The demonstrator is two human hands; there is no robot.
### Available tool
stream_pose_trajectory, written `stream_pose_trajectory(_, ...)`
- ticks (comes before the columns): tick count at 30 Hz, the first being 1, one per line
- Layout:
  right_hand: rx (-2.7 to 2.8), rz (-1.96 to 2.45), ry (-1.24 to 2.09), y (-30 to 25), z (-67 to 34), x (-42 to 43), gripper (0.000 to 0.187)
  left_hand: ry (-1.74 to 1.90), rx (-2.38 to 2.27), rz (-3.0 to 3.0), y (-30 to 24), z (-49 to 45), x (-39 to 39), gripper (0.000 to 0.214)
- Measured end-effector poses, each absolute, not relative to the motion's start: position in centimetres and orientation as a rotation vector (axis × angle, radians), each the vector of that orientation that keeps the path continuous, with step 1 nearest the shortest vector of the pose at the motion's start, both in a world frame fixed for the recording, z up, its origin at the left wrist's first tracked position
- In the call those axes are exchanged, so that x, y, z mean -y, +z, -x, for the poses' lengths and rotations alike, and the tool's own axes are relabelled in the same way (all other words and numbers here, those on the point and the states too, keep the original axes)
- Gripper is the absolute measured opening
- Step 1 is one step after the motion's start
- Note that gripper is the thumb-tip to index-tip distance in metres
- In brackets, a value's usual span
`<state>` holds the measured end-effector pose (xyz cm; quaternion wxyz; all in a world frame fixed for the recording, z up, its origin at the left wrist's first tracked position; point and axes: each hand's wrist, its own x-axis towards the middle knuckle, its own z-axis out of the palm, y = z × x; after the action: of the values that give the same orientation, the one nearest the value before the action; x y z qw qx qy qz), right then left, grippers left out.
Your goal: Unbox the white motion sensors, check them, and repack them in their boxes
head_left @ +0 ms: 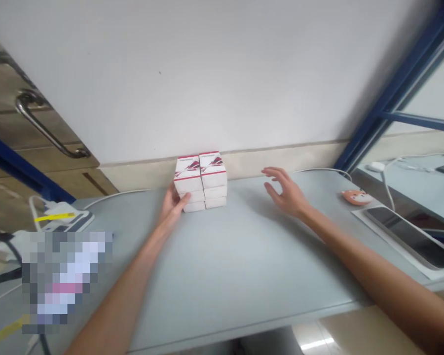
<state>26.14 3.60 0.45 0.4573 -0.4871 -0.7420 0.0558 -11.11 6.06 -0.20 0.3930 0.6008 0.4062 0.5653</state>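
Observation:
A block of small white boxes with red markings stands stacked in two columns at the back of the grey table, against the wall. My left hand rests against the left side of the stack, thumb on its front, fingers behind. My right hand hovers to the right of the stack, fingers spread, holding nothing and clear of the boxes.
An orange mouse-like object and a dark tablet on white paper lie at the right. White cables run along the back edge. A white device with yellow tape sits at the left. A blue frame rises at the right.

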Motion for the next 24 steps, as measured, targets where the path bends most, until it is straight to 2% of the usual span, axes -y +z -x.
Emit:
stream_pose_trajectory(4, 1.582, 1.288, 0.689, 0.9, -29.1, -4.0, 0.049, 1.351, -1.029, -1.573, -0.1, 8.0, -5.3, 0.092)
stream_pose_trajectory(8, 1.752, 1.184, 1.058, 1.6, -29.8, -3.7, 0.073, 1.291, -0.961, -1.594, -0.4, 2.7, -4.8, 0.101)
stream_pose_trajectory(11, 1.795, 1.144, 1.009, 1.8, -30.6, -3.6, 0.085, 1.286, -0.920, -1.614, -0.9, -2.6, -4.8, 0.091)
stream_pose_trajectory(16, 1.440, 1.223, 0.775, 1.2, -33.9, -4.7, 0.078, 1.333, -0.883, -1.651, -1.8, -12.5, -5.8, 0.086)
stream_pose_trajectory(24, 1.097, 1.125, 0.868, -0.7, -38.5, -6.2, 0.079, 1.344, -0.932, -1.676, -2.8, -21.3, -7.6, 0.083)
